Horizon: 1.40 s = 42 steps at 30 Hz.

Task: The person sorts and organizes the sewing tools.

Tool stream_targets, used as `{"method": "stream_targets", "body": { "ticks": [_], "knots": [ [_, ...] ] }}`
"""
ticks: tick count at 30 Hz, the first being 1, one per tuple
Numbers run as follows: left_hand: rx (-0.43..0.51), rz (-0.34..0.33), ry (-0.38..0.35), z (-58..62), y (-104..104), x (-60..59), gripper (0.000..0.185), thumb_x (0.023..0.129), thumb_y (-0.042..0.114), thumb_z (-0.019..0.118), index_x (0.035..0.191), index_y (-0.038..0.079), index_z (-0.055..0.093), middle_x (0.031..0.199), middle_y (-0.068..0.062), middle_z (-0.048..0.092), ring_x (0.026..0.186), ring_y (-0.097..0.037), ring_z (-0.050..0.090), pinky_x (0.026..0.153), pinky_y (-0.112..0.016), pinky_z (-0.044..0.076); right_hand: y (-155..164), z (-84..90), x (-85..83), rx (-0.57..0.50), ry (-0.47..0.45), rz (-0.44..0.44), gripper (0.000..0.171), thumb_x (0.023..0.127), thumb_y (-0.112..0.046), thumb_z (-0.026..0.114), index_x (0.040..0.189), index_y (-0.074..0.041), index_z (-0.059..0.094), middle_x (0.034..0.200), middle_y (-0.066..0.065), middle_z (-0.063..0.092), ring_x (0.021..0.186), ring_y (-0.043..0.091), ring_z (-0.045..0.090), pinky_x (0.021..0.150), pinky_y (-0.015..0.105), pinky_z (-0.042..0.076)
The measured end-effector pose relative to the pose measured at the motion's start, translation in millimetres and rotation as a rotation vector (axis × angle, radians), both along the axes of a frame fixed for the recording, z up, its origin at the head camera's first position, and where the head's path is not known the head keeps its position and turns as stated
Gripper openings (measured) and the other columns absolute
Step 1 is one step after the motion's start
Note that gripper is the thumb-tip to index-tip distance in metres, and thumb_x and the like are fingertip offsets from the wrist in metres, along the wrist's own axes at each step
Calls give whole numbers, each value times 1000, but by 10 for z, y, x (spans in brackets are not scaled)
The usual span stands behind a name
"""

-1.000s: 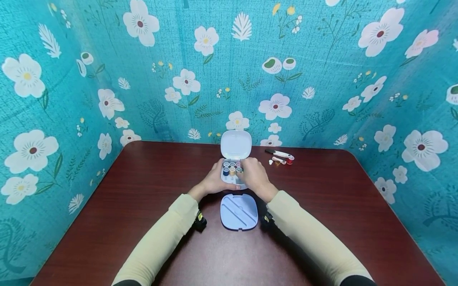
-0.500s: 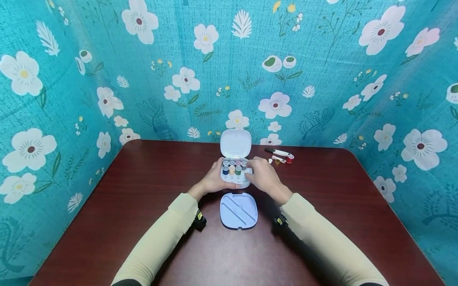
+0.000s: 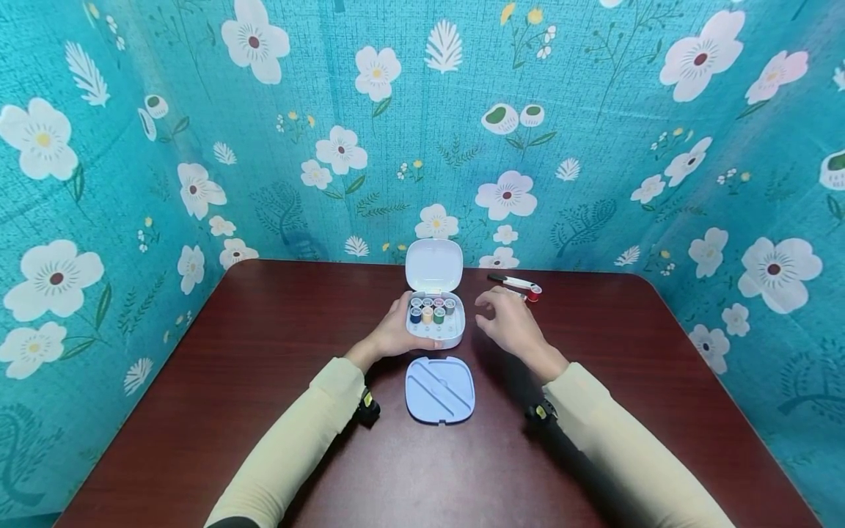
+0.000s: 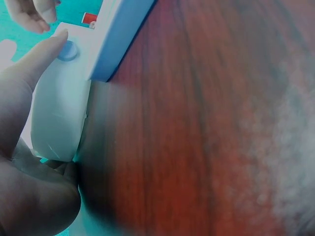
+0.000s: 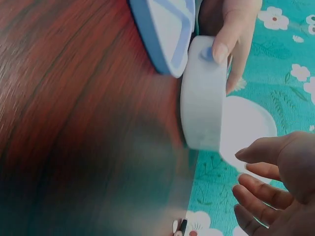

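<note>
A white sewing box (image 3: pixel 452 331) stands on the table with its lid (image 3: pixel 434 265) raised at the back. Inside, two rows of small thread spools (image 3: pixel 439 315) show, in navy, cream, green, grey and other colours. My left hand (image 3: pixel 394 328) grips the box from its left side, and in the left wrist view the thumb (image 4: pixel 42 59) lies along the front wall by a round blue button (image 4: pixel 68 51). To the right of the box my right hand (image 3: pixel 511 320) hovers with loosely bent fingers; the right wrist view shows nothing between them.
A light blue tray (image 3: pixel 440 390) with slanted ridges lies just in front of the box. Behind my right hand are a black-and-white pen-like tool (image 3: pixel 513 281) and a red thread spool (image 3: pixel 534 293). A floral turquoise cloth (image 3: pixel 422 147) hangs behind the table.
My right hand has left the inside of the box and moved right, toward the small items. A grey spool now shows at the right end of the back row. My left hand stays put.
</note>
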<state>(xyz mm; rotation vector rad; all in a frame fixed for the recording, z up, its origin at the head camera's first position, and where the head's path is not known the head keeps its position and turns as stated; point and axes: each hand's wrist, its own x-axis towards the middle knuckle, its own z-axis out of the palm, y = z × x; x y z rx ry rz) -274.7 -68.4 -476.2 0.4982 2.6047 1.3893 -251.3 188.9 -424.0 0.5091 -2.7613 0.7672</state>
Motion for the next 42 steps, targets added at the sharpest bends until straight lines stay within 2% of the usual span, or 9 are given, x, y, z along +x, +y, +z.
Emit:
{"method": "stream_targets", "body": {
  "ticks": [10, 17, 23, 28, 32, 42],
  "knots": [
    [-14, 10, -16, -5, 11, 17, 118, 65, 44, 97, 155, 13, 27, 137, -10, 45, 123, -24, 47, 106, -44, 41, 254, -55, -19, -4, 0, -60, 21, 87, -7, 78, 106, -1, 75, 106, 16, 69, 91, 29, 67, 78, 47, 57],
    [-20, 7, -25, -13, 16, 30, 120, 65, 45, 96, 157, 14, 25, 140, -10, 43, 124, -24, 46, 107, -44, 40, 411, -125, -52, -14, 15, -81, 23, 86, -3, 76, 108, 2, 75, 114, 20, 69, 90, 30, 69, 79, 48, 56],
    [-27, 7, -20, -6, 12, 35, 119, 66, 44, 97, 156, 15, 26, 139, -10, 43, 123, -24, 46, 107, -44, 41, 551, -151, -75, -13, -19, -124, 22, 87, -5, 74, 109, 2, 74, 104, 18, 70, 92, 31, 68, 81, 51, 56],
    [-26, 6, -18, 0, 12, 32, 119, 65, 44, 97, 156, 15, 26, 140, -9, 43, 124, -24, 46, 107, -44, 40, 672, -183, -111, -25, -4, -154, 20, 87, -4, 75, 105, 4, 73, 99, 19, 70, 89, 33, 68, 80, 51, 55],
    [-23, 5, -11, -1, 8, 28, 119, 65, 45, 97, 155, 14, 27, 139, -10, 43, 123, -24, 47, 107, -45, 40, 759, -215, -146, -21, 12, -185, 20, 86, -3, 75, 105, 4, 73, 100, 20, 68, 90, 34, 67, 81, 51, 54],
    [-1, 13, -16, -36, 11, 29, 120, 65, 43, 97, 157, 15, 26, 138, -9, 44, 122, -24, 46, 106, -43, 40, 915, -256, -194, -34, -16, -272, 23, 88, -6, 73, 109, 5, 72, 106, 22, 66, 96, 37, 66, 86, 54, 52]
  ]
}}
